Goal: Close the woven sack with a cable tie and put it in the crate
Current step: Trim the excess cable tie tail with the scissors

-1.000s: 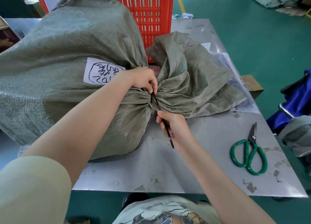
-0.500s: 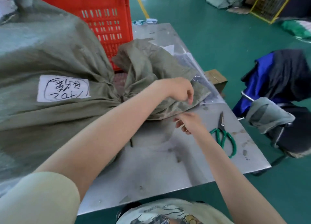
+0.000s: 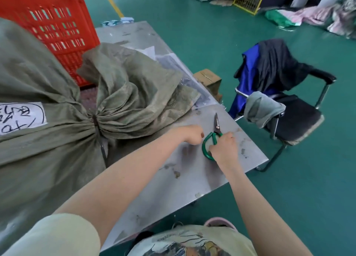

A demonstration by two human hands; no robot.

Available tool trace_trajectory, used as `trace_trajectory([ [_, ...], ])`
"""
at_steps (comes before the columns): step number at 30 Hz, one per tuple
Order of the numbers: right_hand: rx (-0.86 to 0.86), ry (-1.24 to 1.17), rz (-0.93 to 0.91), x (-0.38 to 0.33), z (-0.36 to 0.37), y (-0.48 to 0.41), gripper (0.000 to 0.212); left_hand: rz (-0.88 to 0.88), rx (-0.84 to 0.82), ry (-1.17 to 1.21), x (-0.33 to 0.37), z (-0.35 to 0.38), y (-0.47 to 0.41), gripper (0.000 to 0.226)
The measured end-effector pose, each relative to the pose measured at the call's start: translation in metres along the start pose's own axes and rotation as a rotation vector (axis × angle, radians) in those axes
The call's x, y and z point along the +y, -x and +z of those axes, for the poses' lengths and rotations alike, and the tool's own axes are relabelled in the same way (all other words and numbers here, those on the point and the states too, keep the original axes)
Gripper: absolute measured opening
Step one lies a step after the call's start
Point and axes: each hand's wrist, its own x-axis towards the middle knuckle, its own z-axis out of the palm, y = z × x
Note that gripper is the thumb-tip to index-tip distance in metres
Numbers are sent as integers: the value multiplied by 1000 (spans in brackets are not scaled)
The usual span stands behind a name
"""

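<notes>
One big sack lies on its side across the left of the tabletop — coarse woven plastic, dull olive-grey, bulging and full. Its neck is gathered into tight radiating pleats, and a single black cable tie cinches that waist, its thin tail hanging down toward the metal surface. Past the tie, the loose mouth of the sack fans out in a crumpled ruffle. A white paper label with black handwriting sits on the sack's flank, partly cut off by the frame edge.

Behind the sack stands one red plastic crate, rigid, its wall pierced by rows of small slots. The sack is outside it, resting against its front.

Over at the right of the brushed, scuffed steel tabletop lies one pair of scissors: short steel blades pointing away, looped green handles. The right hand is curled over the handles, its grip closing on them. The left hand is just beside the handles, fingers bent in a loose fist — whether it touches the scissors, I can't tell.

Beyond the table's edge, one black chair with a metal frame stands on the smooth green floor, draped with dark and blue cloth.
</notes>
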Motion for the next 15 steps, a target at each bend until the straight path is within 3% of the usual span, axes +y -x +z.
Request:
trace_trajectory([
  [2, -32, -68, 47, 3, -3, -2, 55, 1, -7, -25, -2, 1, 0, 24],
  [4, -35, -191, 97, 9, -6, -4, 26, -7, 2, -6, -3, 0, 5, 19],
  [6, -16, -333, 134, 12, -7, -6, 28, -1, 9, 16, -7, -5, 12, 25],
  [9, 42, -523, 135, 7, -9, -3, 11, -18, 65, 59, -20, -18, 31, 43],
  [11, 54, -618, 87, -3, -11, 1, 22, -30, 84, 84, -30, -28, 45, 42],
  [15, 29, -691, -33, -37, -12, 3, 16, -69, 211, 86, -53, -50, 76, 37],
])
